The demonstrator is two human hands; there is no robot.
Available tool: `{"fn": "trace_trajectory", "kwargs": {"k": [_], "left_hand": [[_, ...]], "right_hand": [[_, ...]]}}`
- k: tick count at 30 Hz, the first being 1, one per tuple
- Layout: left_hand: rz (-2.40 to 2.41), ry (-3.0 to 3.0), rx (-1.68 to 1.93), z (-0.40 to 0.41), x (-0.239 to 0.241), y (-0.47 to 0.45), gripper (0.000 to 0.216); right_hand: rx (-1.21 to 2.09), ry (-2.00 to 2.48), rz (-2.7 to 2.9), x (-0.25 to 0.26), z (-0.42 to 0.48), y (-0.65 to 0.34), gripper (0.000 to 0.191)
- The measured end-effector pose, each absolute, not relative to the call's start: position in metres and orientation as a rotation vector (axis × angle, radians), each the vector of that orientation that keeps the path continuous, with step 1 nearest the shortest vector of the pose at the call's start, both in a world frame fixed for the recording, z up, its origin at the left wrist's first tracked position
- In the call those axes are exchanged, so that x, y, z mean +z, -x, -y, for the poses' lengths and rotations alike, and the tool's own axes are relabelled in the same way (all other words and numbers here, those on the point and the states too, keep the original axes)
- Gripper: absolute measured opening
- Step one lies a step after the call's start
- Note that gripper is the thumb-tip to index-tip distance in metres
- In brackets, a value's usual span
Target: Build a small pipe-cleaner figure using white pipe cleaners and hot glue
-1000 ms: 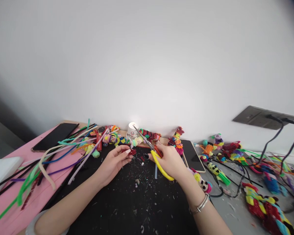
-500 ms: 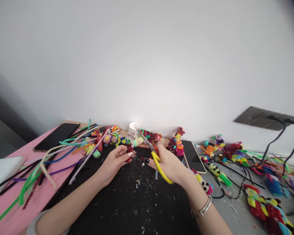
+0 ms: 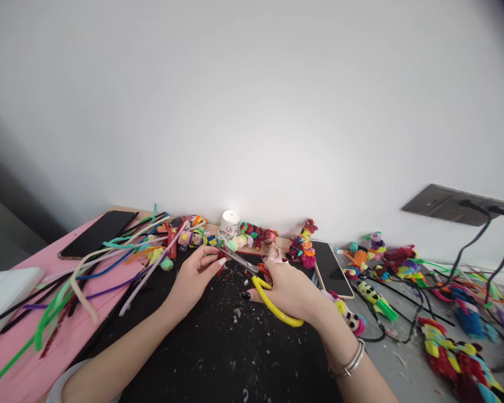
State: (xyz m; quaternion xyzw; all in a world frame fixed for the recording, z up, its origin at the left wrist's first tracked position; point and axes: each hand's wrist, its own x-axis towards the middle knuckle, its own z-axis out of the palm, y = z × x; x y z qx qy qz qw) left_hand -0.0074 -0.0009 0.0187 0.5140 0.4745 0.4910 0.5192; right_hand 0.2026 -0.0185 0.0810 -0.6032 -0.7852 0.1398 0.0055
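Note:
My left hand (image 3: pixel 201 272) is closed in a pinch on a small piece of red glittery pipe cleaner (image 3: pixel 222 269), mostly hidden by the fingers. My right hand (image 3: pixel 292 288) is wrapped round yellow-handled scissors (image 3: pixel 273 305). Their metal blades point left and reach to the left fingertips, over the red piece. Whether the blades touch it I cannot tell. Below both hands lies a black work surface (image 3: pixel 218 347) strewn with fluff and clippings. Just behind the blades stands a white paper cup (image 3: pixel 230 224), upside down.
Loose pipe cleaners (image 3: pixel 84 280) spread across a pink board (image 3: pixel 33 358) at left, near a phone (image 3: pixel 98 235). Pipe-cleaner figures (image 3: pixel 303 246) line the back. At right are a tablet-like dark panel (image 3: pixel 331 268), more figures (image 3: pixel 441 347), and black cables (image 3: pixel 466 240) from a wall socket (image 3: pixel 457 202).
The scissors have swung down and left, so their blades now lie at the left fingertips instead of pointing up toward the cup. My left hand has barely moved.

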Motion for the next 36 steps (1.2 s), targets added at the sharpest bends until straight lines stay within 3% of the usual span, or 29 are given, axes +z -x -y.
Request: {"fn": "trace_trajectory", "kwargs": {"k": [17,36], "left_hand": [[-1.170,-1.277,1.227,-0.004,0.009,0.010,0.020],[-1.150,-1.248,1.227,-0.004,0.009,0.011,0.021]], "right_hand": [[0.412,1.876,2.484,0.083,0.020,-0.201,0.042],[0.385,1.867,2.476,0.089,0.018,-0.207,0.054]]}}
